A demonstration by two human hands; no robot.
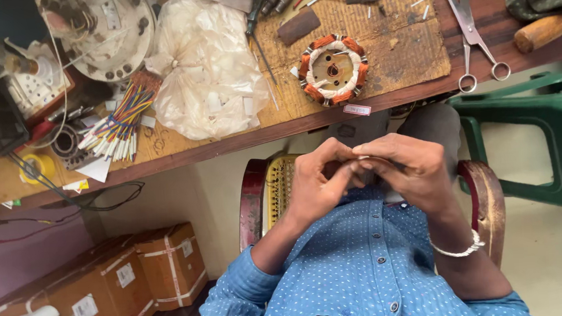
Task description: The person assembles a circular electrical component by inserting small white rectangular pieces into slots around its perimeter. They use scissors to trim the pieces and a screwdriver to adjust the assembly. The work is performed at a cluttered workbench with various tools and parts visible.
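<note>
Worktop [180,149]: worn wood, rough, matt. Scissors [471,26], upper right: bare metal, dull shine. Bag [203,64], upper centre: thin crinkled plastic, glossy. Stator [332,69]: copper wire windings, white cloth binding. Boxes [136,273], lower left: matt cardboard, taped. Stool [560,136], right: smooth green plastic.

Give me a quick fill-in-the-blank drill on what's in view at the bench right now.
1. The motor winding with orange coils lies on the ____.
2. The scissors lie to the ____ of the winding in the picture.
3. The left hand and right hand are ____ each other above the lap.
4. The wrist with a white bracelet is the ____ one.

Missing words: workbench; right; touching; right
</note>
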